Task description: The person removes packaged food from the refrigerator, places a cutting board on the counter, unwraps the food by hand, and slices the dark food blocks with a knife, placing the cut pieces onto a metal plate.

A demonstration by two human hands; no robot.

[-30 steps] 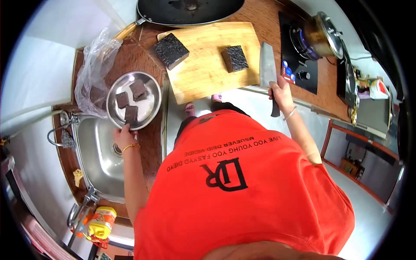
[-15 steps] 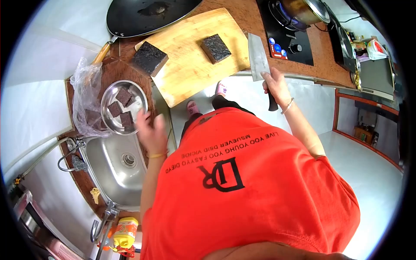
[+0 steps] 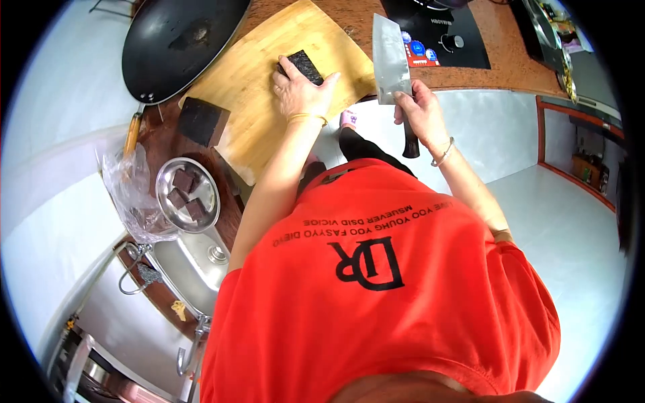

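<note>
My left hand (image 3: 302,93) lies over a dark block (image 3: 306,67) on the wooden cutting board (image 3: 252,107), with its thumb and fingers spread round the block's near side. My right hand (image 3: 423,114) is closed on the handle of a cleaver (image 3: 392,60), whose broad blade points up beside the board's right edge. A second dark block (image 3: 203,122) rests at the board's left edge. Farther left, a round metal plate (image 3: 213,218) holds three small dark pieces (image 3: 183,180).
A black wok (image 3: 178,50) with a wooden handle is at the upper left. A plastic bag (image 3: 127,188) lies beside the plate, above the metal sink (image 3: 185,269). At the upper right is a black stove (image 3: 463,33).
My left hand has left the metal plate and moved right onto the block on the board. My right hand still holds the cleaver. The camera view has shifted.
</note>
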